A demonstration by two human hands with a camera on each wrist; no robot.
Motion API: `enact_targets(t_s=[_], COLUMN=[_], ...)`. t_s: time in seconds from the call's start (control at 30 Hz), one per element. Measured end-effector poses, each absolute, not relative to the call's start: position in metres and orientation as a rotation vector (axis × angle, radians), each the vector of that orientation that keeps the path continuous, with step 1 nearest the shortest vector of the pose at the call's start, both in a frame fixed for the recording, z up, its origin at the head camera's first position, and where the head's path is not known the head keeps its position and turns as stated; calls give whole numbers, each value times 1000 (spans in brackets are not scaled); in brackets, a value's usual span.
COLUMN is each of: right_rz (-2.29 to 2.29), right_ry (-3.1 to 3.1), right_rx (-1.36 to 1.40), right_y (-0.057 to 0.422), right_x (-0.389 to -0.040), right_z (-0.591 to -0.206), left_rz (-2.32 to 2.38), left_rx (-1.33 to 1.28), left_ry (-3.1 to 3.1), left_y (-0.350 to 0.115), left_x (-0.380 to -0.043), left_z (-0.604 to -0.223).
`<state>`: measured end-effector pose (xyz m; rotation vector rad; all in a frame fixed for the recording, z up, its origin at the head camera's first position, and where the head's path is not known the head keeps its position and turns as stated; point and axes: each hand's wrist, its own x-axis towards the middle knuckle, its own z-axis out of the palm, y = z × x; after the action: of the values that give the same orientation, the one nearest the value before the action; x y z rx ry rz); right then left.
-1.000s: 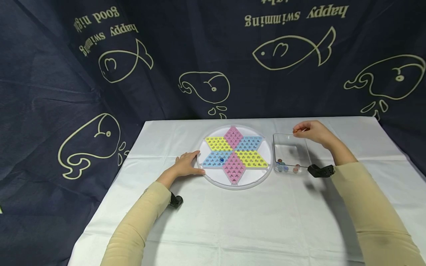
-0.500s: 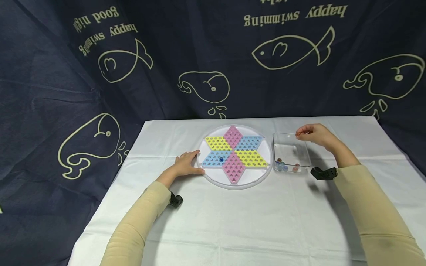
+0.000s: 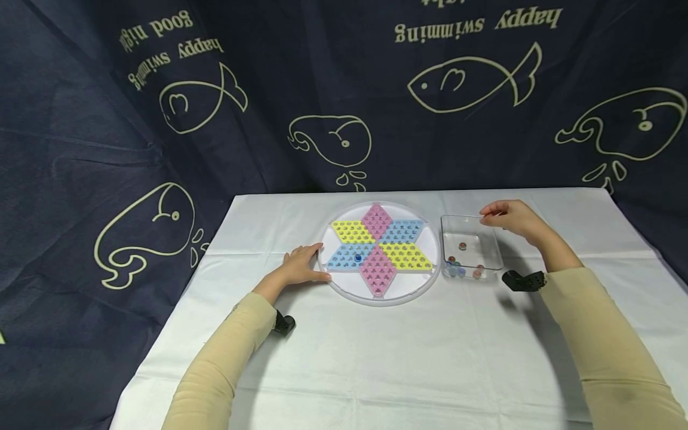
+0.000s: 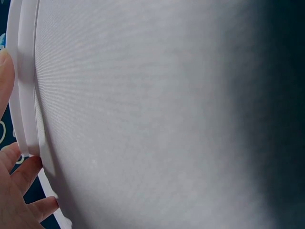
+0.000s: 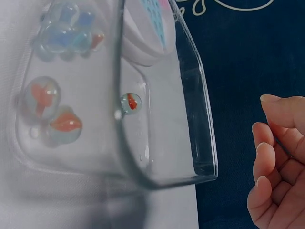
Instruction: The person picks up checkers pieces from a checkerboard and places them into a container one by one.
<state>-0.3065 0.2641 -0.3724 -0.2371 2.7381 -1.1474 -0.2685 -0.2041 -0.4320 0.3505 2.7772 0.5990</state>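
Note:
My left hand touches the left rim of a round white Chinese checkers board, thumb and fingers spread. One blue marble sits on the board's left blue section. To the right stands a clear plastic box. Over its far right corner is my right hand, fingers loosely curled, with nothing between thumb and fingertips in the right wrist view. A marble with a red-orange swirl lies apart in the box. Other orange-swirled marbles and a cluster of blue ones are along the near wall.
A white cloth covers the table. Behind it hangs a dark blue curtain with fish and whale drawings. Each wrist carries a black camera mount, such as the right mount.
My right hand has let go of the orange-swirled marble, which now lies in the box. That hand shifted slightly right and nearer. The left hand and board stay put.

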Motion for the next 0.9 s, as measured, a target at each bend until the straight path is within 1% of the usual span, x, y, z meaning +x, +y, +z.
enact_targets(t_s=[0.33, 0.9], right_rz=[-1162, -1232], right_ry=[2744, 2640], right_rx=[-287, -306], right_y=[249, 200], right_x=[-309, -318], right_z=[-373, -371], left_rz=[598, 596], left_rx=[344, 339], left_ry=[2776, 2775], left_y=[-204, -204], left_x=[-268, -270], left_z=[-431, -433])
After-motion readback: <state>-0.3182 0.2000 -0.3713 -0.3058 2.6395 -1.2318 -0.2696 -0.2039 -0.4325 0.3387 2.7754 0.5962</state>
